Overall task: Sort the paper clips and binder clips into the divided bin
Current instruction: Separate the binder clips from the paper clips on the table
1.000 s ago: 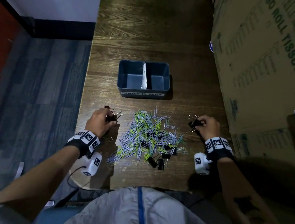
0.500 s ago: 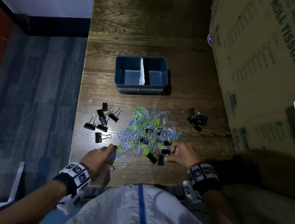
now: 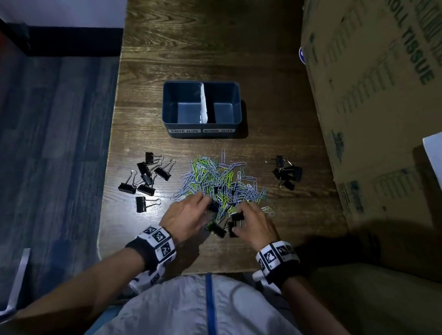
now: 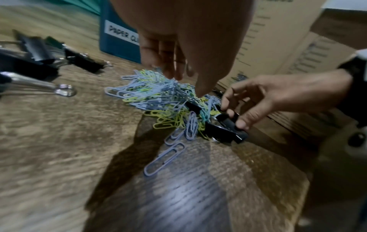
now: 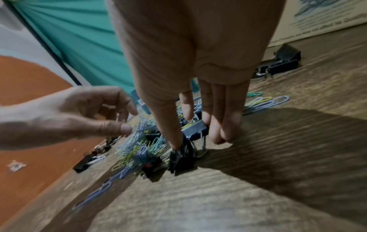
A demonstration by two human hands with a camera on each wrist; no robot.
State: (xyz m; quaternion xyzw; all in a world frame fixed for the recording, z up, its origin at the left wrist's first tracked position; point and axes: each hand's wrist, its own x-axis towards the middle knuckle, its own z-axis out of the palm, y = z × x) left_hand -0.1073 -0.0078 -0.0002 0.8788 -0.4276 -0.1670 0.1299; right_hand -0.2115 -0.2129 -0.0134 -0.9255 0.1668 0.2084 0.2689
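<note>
A dark blue divided bin (image 3: 203,132) with a white divider stands past the clips, with nothing visible in either compartment; its front labels read paper clips on the left and binder clips on the right. A heap of blue, green and yellow paper clips (image 3: 215,178) lies in the middle with black binder clips mixed into its near edge. My left hand (image 3: 204,203) reaches down into the heap, fingers and thumb apart, gripping nothing I can see. My right hand (image 3: 239,220) pinches a black binder clip (image 5: 194,130) between thumb and fingers at the heap's near edge.
Several black binder clips (image 3: 146,179) lie grouped left of the heap, and a smaller group (image 3: 285,172) lies to its right. A big cardboard box (image 3: 382,99) walls the table's right side. The table's left edge (image 3: 108,230) drops to the floor.
Both hands left the side groups of binder clips and came back to the heap's near edge. Over the last half second they pushed forward into it, and the right hand took a binder clip.
</note>
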